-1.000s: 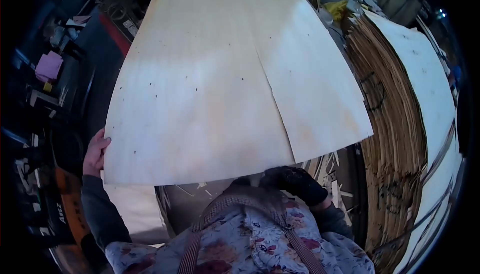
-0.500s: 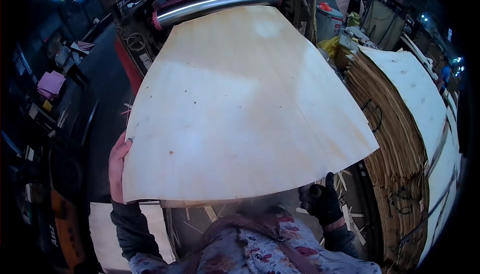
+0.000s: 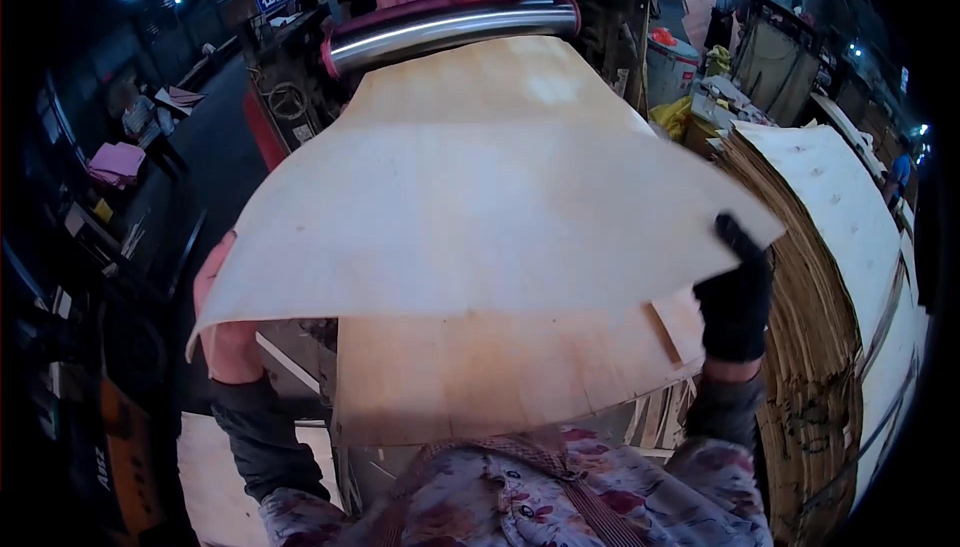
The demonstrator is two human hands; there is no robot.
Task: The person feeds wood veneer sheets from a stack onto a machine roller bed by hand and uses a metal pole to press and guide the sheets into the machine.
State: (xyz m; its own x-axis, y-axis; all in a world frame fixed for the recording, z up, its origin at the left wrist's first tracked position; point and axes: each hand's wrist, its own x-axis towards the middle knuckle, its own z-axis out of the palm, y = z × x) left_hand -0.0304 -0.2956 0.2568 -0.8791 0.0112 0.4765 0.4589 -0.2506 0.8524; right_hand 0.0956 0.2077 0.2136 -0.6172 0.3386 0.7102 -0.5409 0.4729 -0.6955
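A wide pale wood veneer sheet (image 3: pixel 480 207) slopes down from a shiny metal roller (image 3: pixel 460 35) towards me, its near edge raised and bowed. My left hand (image 3: pixel 232 349), bare, grips the sheet's left edge near the corner, fingers partly hidden behind it. At the right corner, my right hand (image 3: pixel 735 302) wears a black glove and is closed on the edge, with the thumb on top. Beneath the raised edge shows another veneer sheet (image 3: pixel 470 377), more orange in tone, with a narrow strip of wood (image 3: pixel 662 333) at its right.
A tall stack of veneer (image 3: pixel 800 317) stands close on my right, white sheets (image 3: pixel 840 187) on its top. A pale board (image 3: pixel 220 477) lies low at left. Wood scraps litter the floor. Behind are a grey bin (image 3: pixel 672 67) and a person (image 3: pixel 145 122) at far left.
The veneer sheet's near edge has risen and curled, uncovering the sheet below. My right hand has moved up and taken hold of the right corner. My left hand has shifted slightly left.
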